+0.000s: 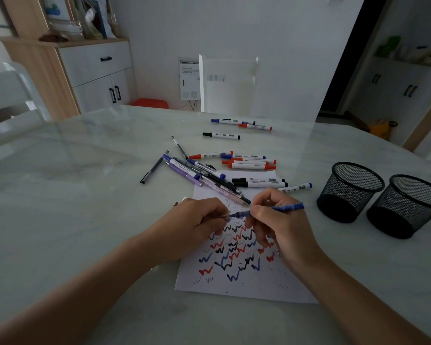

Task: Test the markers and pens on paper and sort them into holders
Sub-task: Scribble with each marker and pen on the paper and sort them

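Two hands meet above the scribbled paper (246,287) on the desk (85,220). Right hand (281,227) grips a blue pen (288,207); left hand (197,220) pinches what looks like its cap (225,217). Step: capping or uncapping, cannot tell which. Next needs a straight axial motion. Beyond the hands: loose markers (249,165). Mesh holders (343,195) stand right of the right hand.

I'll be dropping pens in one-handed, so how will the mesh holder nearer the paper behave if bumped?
The mesh holder looks like thin open wire with no pens sticking out, so it is probably light. The table is glossy, so it may slide when nudged. Its base looks nearly as broad as its rim, so tipping seems unlikely.
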